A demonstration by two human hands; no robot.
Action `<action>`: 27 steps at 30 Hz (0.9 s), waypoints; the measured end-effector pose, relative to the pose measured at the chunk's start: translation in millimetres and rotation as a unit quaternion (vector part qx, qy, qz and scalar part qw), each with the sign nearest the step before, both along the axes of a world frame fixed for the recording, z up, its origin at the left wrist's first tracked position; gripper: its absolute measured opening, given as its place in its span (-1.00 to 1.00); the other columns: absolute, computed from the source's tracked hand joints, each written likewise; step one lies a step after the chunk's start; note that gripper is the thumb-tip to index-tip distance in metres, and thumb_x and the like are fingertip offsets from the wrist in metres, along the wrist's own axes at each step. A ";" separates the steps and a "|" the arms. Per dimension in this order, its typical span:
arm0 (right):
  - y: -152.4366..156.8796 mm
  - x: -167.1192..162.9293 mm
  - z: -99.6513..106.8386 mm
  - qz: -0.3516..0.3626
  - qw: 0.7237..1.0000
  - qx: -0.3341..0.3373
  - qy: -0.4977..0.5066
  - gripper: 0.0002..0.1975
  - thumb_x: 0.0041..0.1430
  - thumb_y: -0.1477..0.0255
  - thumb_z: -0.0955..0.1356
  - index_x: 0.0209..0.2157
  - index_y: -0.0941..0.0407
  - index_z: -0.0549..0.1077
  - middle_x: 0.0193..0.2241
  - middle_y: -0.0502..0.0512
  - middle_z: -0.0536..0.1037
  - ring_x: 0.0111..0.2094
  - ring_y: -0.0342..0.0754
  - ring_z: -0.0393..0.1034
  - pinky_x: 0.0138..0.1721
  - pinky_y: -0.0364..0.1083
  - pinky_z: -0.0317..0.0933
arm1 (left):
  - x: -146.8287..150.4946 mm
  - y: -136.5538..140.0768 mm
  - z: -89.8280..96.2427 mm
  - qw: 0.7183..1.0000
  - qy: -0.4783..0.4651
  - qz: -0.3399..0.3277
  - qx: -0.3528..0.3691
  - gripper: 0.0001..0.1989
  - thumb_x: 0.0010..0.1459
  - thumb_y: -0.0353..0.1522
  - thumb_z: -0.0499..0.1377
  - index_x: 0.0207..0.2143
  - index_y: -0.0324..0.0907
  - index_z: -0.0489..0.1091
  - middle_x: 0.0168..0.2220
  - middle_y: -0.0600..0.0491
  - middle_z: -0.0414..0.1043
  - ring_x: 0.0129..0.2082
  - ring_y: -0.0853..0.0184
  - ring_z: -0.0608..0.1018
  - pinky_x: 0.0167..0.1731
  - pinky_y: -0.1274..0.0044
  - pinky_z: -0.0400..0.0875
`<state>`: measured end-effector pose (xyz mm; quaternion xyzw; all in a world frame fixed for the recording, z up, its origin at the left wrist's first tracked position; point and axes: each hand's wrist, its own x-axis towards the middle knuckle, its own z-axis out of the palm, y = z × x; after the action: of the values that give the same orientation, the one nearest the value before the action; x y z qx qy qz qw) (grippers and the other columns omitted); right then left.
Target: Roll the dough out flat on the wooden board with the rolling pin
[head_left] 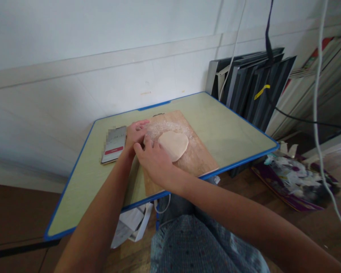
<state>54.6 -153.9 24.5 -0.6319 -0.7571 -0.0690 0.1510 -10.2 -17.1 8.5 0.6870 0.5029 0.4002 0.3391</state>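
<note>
A flat, rounded sheet of pale dough (174, 146) lies on a wooden board (200, 157) dusted with flour. My right hand (155, 159) is over the left part of the board, beside the dough's left edge, with thumb and fingers apart. It may touch the dough's rim, but I cannot tell. My left hand (136, 132) rests at the board's upper left edge, fingers stretched toward the floured area. No object shows in either hand. Part of the board's left edge is hidden under my hands.
A phone (114, 144) with a lit screen lies left of my wrists on the blue-edged table (224, 117). Dark panels (252, 83) lean against the wall at right. A purple box of clutter (295, 178) stands on the floor, and a white cable (316, 113) hangs nearby.
</note>
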 end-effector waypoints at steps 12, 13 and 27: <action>-21.5 18.5 14.0 0.092 0.995 -0.020 0.027 -0.62 0.14 0.65 0.12 0.01 0.23 0.17 0.07 0.36 0.21 0.07 0.02 0.11 -0.03 0.02 0.13 | -5.5 -1.5 -5.1 0.997 0.008 0.058 0.051 -0.81 -0.18 -0.44 0.09 -0.43 -0.27 0.40 -0.51 0.11 0.37 -0.53 0.44 0.32 -0.46 0.56 0.26; -27.1 23.9 14.6 0.089 0.995 -0.030 0.028 -0.63 0.13 0.66 0.12 -0.01 0.21 0.20 0.03 0.32 0.26 0.04 0.00 0.15 -0.04 0.00 0.14 | -5.5 -0.6 -6.9 0.996 0.010 0.067 0.060 -0.83 -0.19 -0.44 0.09 -0.45 -0.27 0.40 -0.51 0.11 0.37 -0.53 0.44 0.32 -0.45 0.56 0.26; -61.3 108.1 10.7 -0.021 0.998 -0.053 0.004 -0.80 0.18 0.49 0.13 -0.19 0.14 0.29 -0.26 0.18 0.43 -0.24 0.00 0.35 -0.34 -0.08 0.18 | 4.5 -33.9 2.1 0.959 0.180 -0.021 0.219 -0.80 -0.02 -0.44 -0.03 -0.44 -0.22 0.39 -0.40 0.02 0.46 -0.39 0.35 0.43 -0.31 0.53 0.28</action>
<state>162.7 -215.1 35.2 -0.6553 -0.7454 -0.0296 0.1183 -5.7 -51.0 10.6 0.8155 0.4410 0.3630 0.0932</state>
